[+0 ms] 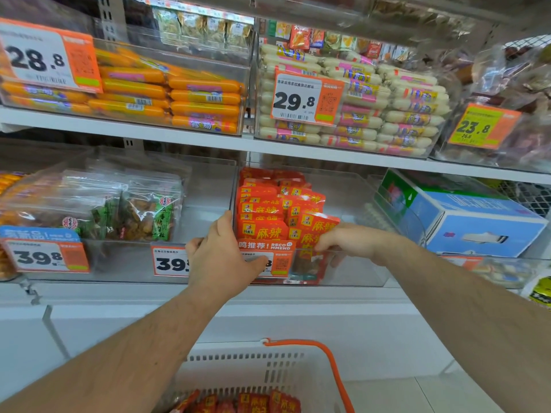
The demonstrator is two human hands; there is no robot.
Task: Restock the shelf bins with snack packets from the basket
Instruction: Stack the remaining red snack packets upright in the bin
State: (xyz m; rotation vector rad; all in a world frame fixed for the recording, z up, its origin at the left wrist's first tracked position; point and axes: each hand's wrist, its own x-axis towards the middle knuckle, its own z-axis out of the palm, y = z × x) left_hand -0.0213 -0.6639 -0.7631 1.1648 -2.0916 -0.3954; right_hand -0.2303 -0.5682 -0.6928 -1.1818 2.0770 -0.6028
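Observation:
Red snack packets (268, 210) stand in rows inside a clear shelf bin (354, 263) on the lower shelf. My left hand (223, 254) grips the bin's front left corner, thumb over the price label (267, 257). My right hand (343, 241) reaches over the bin's front rim and pinches the front red packet (310, 248), which stands upright against the clear wall. Below, a white basket (253, 368) with an orange handle (331, 371) holds more red packets (253, 402) at the frame's bottom edge.
To the left a clear bin (125, 257) holds green-labelled nut bags (149, 213). A blue carton (465, 219) lies in the bin to the right. The upper shelf carries orange sausages (179, 96) and white sausages (372, 114). A white cabinet front (268, 317) runs below the shelf.

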